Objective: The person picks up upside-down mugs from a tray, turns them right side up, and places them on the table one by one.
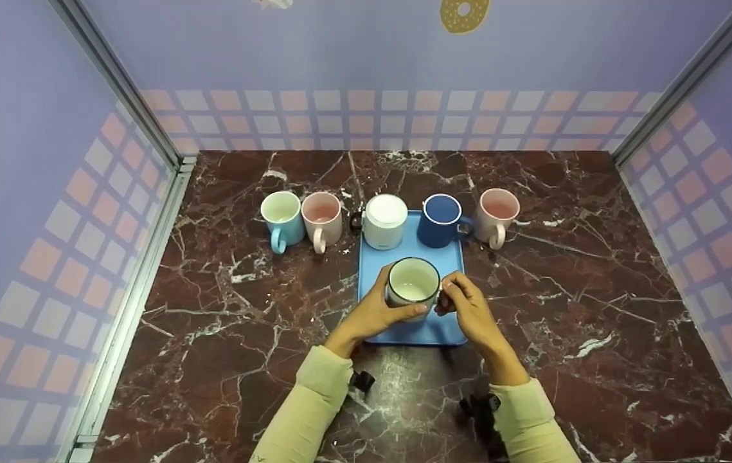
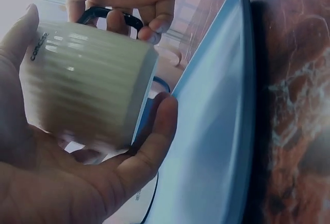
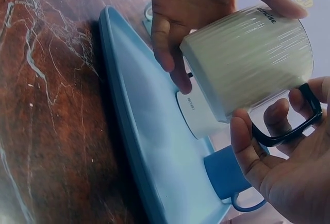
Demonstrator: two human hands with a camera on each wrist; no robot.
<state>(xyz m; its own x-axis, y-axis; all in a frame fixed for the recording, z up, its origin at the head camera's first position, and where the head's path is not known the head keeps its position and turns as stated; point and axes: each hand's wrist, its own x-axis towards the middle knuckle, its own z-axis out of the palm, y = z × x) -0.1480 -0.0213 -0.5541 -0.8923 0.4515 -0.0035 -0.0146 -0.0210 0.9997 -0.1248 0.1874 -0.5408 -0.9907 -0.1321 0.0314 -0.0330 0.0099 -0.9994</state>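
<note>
A white ribbed mug (image 1: 413, 283) with a dark rim and black handle is held upright above the front part of a blue tray (image 1: 382, 334). My left hand (image 1: 378, 312) wraps round the mug's left side, its thumb across the front. On the other side my right hand (image 1: 470, 308) grips the black handle (image 3: 281, 139) with curled fingers. In the right wrist view the mug's base hangs over the tray. At the back of the tray, a white mug (image 1: 385, 222) and a dark blue mug (image 1: 440, 220) stand upside down.
Left of the tray, a light blue mug (image 1: 283, 222) and a pink mug (image 1: 322, 222) stand upright side by side. Another pink mug (image 1: 496, 215) is right of the tray, near the dark blue mug's handle. Patterned walls enclose the marbled table (image 1: 597, 276).
</note>
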